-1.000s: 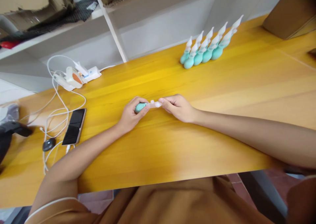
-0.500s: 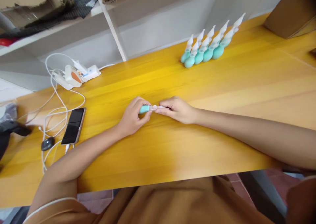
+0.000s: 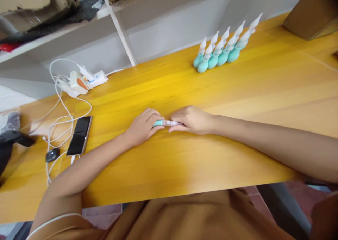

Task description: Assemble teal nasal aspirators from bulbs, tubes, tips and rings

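Note:
My left hand point(image 3: 144, 127) is closed round the teal bulb point(image 3: 157, 123) of a small bulb-shaped item, held lengthwise above the wooden table point(image 3: 185, 166). From the other side my right hand point(image 3: 192, 120) grips the item's whitish translucent tip point(image 3: 175, 123) between thumb and fingers. A clear middle section shows between the two hands. At the back of the table several similar teal bulbs point(image 3: 222, 58) with white pointed tips stand upright in close rows.
On the left lie a dark phone point(image 3: 79, 136), a small black object point(image 3: 52, 155), tangled white cables and a power strip point(image 3: 99, 78) with plugs. A cardboard box point(image 3: 311, 12) stands at the back right; shelves rise behind the table.
Both hands and the held item have moved slightly towards the table's front edge. My left fingers now cover more of the teal bulb.

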Demonstrator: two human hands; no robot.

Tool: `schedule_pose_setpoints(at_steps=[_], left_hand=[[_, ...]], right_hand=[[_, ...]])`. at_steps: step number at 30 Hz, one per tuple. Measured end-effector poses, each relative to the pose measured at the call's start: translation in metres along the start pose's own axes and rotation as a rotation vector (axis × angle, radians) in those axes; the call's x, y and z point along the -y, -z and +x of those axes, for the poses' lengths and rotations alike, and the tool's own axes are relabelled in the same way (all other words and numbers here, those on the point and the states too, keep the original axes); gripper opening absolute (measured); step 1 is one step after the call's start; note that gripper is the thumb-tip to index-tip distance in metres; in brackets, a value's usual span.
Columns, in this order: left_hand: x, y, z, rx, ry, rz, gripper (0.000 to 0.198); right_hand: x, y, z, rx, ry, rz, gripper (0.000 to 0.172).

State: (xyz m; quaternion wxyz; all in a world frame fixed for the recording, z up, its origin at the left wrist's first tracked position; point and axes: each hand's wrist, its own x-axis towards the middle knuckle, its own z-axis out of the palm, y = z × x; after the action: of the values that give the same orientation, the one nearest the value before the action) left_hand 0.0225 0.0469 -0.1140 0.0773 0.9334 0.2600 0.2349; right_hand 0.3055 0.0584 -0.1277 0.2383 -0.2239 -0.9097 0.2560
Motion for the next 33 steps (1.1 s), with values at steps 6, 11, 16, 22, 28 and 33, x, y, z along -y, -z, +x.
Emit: schedule_pose_setpoints(at_steps=[6, 11, 16, 22, 28, 33], left_hand=[[-0.002, 0.001, 0.0, 0.02, -0.046, 0.054, 0.037], [-0.005, -0.001, -0.004, 0.041, -0.002, 0.125, 0.043], [-0.011, -0.002, -0.005, 0.002, 0.017, 0.174, 0.043], [-0.014, -0.003, -0.004, 0.002, 0.004, 0.16, 0.044], [-0.011, -0.003, -0.005, 0.079, -0.03, 0.02, 0.047], [-0.012, -0.002, -0.003, 0.113, -0.04, -0.133, 0.039]], right_hand=[[-0.003, 0.0, 0.0, 0.006, 0.045, -0.059, 0.062], [-0.003, 0.0, 0.0, 0.012, 0.044, -0.055, 0.063], [-0.002, -0.001, 0.0, -0.009, 0.048, -0.025, 0.061], [-0.003, -0.004, -0.003, -0.04, 0.113, -0.143, 0.06], [-0.003, -0.005, -0.004, -0.021, 0.216, -0.17, 0.063], [-0.001, -0.001, -0.003, 0.013, 0.186, -0.053, 0.063]])
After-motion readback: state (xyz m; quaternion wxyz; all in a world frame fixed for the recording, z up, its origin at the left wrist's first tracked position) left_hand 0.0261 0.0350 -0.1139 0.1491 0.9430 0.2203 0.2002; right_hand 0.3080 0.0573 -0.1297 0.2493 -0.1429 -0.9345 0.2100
